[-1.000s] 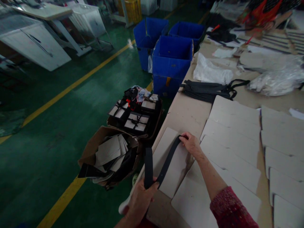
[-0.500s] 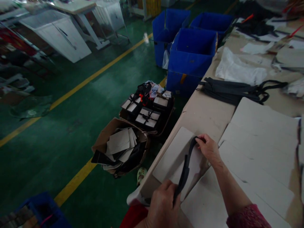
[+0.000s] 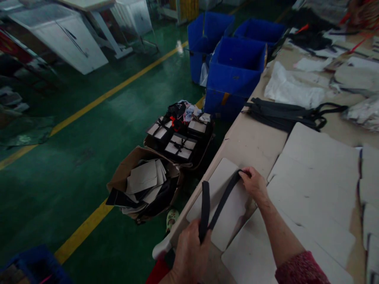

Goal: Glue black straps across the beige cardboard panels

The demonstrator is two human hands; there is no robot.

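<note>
A black fabric strap (image 3: 224,199) stretches between my two hands above a pale rounded-corner panel (image 3: 227,232) near the table's edge. My right hand (image 3: 255,185) pinches its far end between thumb and fingers. Low in the view, my left hand (image 3: 191,246) is closed around the strap's near part, and a short free length sticks up from the fist. More pale panels (image 3: 310,201) lie overlapped to the right, partly under my right forearm. Farther up the table rests a bundle of black straps (image 3: 275,112).
Crumpled clear plastic (image 3: 291,86) lies beyond the strap bundle on the table (image 3: 245,138). On the floor to the left stand a carton of loose panels (image 3: 118,177) and a carton of tied stacks (image 3: 207,146). Blue bins (image 3: 233,79) stand at the table's far side.
The strap's free end has swung up and left, away from the stretched length, so two separate lengths now show at my left hand. Both hands appear slightly farther left as the view shifts.
</note>
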